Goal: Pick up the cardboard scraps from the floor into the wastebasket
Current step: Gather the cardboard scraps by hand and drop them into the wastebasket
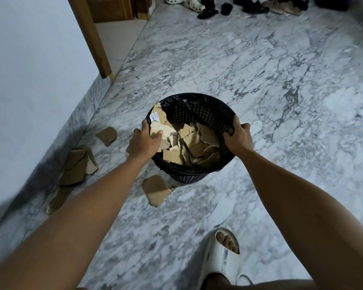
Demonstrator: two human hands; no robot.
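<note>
Now your left hand (144, 141) and right hand (238, 136) both grip the wastebasket (197, 109) rim; scraps (155, 192) lie by the left wall.

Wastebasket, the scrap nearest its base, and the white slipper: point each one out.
wastebasket (199, 114): head view, on the inner mesh wall at the far side.
cardboard scrap (155, 190): head view, on its flat brown middle.
white slipper (220, 262): head view, on the strap.

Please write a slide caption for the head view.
Both hands, left hand and right hand, grip the wastebasket rim; cardboard scraps remain on floor.
</note>
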